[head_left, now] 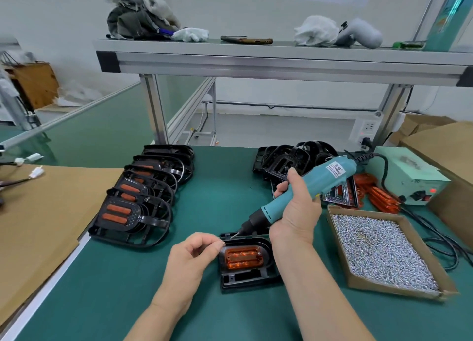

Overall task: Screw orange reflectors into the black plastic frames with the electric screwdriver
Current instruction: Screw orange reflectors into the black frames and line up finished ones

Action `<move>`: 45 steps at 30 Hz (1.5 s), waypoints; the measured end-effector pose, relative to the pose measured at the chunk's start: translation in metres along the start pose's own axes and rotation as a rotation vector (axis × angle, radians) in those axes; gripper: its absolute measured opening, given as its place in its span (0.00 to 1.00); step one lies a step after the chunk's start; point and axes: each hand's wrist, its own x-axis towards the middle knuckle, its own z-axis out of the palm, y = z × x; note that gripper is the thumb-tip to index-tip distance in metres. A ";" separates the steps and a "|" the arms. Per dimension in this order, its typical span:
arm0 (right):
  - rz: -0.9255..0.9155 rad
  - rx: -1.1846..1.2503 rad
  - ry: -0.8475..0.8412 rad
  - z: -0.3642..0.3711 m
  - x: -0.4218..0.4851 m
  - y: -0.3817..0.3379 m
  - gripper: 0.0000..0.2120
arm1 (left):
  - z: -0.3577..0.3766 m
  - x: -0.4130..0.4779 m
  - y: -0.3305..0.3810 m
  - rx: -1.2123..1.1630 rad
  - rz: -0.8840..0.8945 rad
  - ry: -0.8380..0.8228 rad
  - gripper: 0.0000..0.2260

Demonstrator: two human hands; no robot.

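Left hand [197,256] pinches a small item [223,243] (probably a screw) beside the orange reflector [243,258]; seat it square before the right hand [298,212], gripping the electric screwdriver [314,184], presses down.

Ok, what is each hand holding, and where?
Right hand grips the electric screwdriver round its teal barrel. Left hand pinches something tiny, likely a screw; too small to tell.

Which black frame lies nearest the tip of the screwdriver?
The single frame lying flat between the left hand and right hand, under the screwdriver. The others overlap in a row at left or a pile behind.
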 end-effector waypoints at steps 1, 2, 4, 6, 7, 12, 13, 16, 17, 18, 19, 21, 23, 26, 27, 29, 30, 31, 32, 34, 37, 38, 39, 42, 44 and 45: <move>0.005 -0.012 0.006 0.001 0.000 0.003 0.09 | 0.000 0.000 0.000 -0.010 -0.003 -0.003 0.04; 0.012 -0.020 0.011 0.001 -0.001 0.005 0.09 | 0.000 0.000 0.000 -0.018 -0.005 -0.005 0.04; 0.026 -0.027 0.019 0.002 -0.002 0.009 0.10 | 0.000 0.000 0.000 -0.026 -0.006 -0.002 0.04; 0.035 -0.039 0.026 0.003 -0.004 0.012 0.10 | 0.000 0.000 0.000 -0.032 -0.009 0.007 0.04; 0.039 -0.045 0.026 0.003 -0.004 0.013 0.10 | 0.000 0.000 0.000 -0.034 -0.011 0.013 0.03; 0.049 -0.058 0.025 0.002 -0.003 0.016 0.10 | -0.001 0.001 0.000 -0.026 -0.021 0.020 0.03; 0.050 -0.060 0.026 0.002 -0.003 0.016 0.10 | -0.001 0.001 0.000 -0.023 -0.022 0.022 0.03; 0.053 -0.061 0.034 0.001 -0.002 0.018 0.10 | -0.001 0.001 0.000 -0.013 -0.024 0.029 0.03; 0.053 -0.061 0.039 0.002 -0.001 0.018 0.10 | 0.000 0.001 0.000 -0.006 -0.025 0.031 0.03; 0.054 -0.061 0.043 0.002 -0.002 0.019 0.09 | 0.000 0.001 0.000 0.001 -0.027 0.031 0.04; 0.054 -0.061 0.046 0.002 -0.002 0.020 0.09 | 0.000 0.001 0.000 0.009 -0.030 0.030 0.04; 0.055 -0.063 0.046 0.001 -0.004 0.023 0.09 | 0.002 0.000 0.000 0.032 -0.032 0.029 0.06; 0.060 -0.062 0.052 0.001 -0.007 0.025 0.09 | 0.004 -0.001 0.000 0.040 -0.027 0.038 0.08; 0.051 -0.050 0.083 0.002 -0.002 0.016 0.10 | 0.004 -0.001 0.002 0.023 -0.021 0.042 0.09; 0.041 -0.040 0.083 0.003 0.001 0.012 0.10 | 0.003 0.000 0.002 0.021 -0.021 0.041 0.09; 0.023 -0.027 0.068 0.005 0.005 0.007 0.10 | 0.002 0.000 0.003 0.016 -0.026 0.051 0.09; 0.019 -0.031 0.060 0.005 0.005 0.007 0.10 | 0.002 0.000 0.003 0.006 -0.030 0.061 0.08; 0.019 -0.040 0.055 0.005 0.004 0.008 0.10 | 0.001 0.000 0.003 -0.011 -0.037 0.071 0.08; 0.024 -0.047 0.053 0.005 0.002 0.010 0.10 | 0.001 0.000 0.003 -0.028 -0.043 0.076 0.08; 0.044 -0.052 0.059 0.003 0.000 0.014 0.10 | 0.001 0.001 0.003 -0.045 -0.052 0.076 0.07; 0.066 -0.051 0.070 0.001 -0.002 0.019 0.10 | 0.002 0.000 0.003 -0.044 -0.052 0.079 0.08; 0.069 -0.051 0.071 0.000 -0.002 0.019 0.10 | 0.002 0.000 0.003 -0.043 -0.051 0.081 0.08; 0.071 -0.052 0.070 0.001 -0.002 0.020 0.10 | 0.002 0.000 0.003 -0.042 -0.051 0.082 0.08; 0.075 -0.055 0.072 0.001 -0.002 0.021 0.10 | 0.001 0.000 0.003 -0.041 -0.050 0.084 0.08; 0.075 -0.053 0.078 0.002 -0.001 0.020 0.10 | 0.001 0.000 0.003 -0.046 -0.050 0.079 0.08; 0.074 -0.051 0.080 0.001 -0.001 0.020 0.10 | 0.001 0.000 0.003 -0.051 -0.050 0.077 0.07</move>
